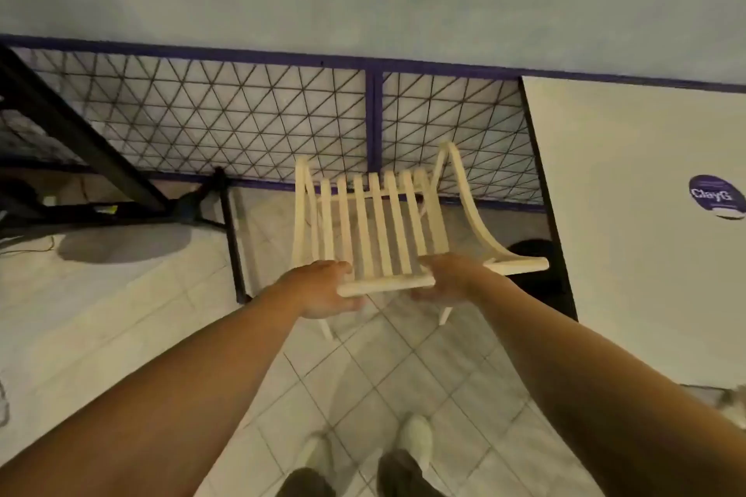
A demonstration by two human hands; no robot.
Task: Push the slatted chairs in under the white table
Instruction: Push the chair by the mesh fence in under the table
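My left hand [323,286] and right hand [448,278] both grip the top rail of one slatted chair [383,226], the left near the rail's left end, the right right of its middle, fingers curled around the wood. The chair is pale cream, with seven upright back slats counted between two side posts and a curved arm sweeping out to the right. Its back faces me and its seat points away, toward a blue-framed wire mesh panel [250,121]; the top rail's long axis runs left to right, tilted slightly up at the right. Two rear legs show below the rail, resting on the tiled floor [403,375], whose light square tiles run diagonally. The white table [646,214] stands just right of the chair, its dark-edged left side close to the chair's curved arm; one round purple sticker [716,196] lies near its right side. A dark metal frame [80,133] stands at the left. My two light shoes [418,440] appear at the bottom.
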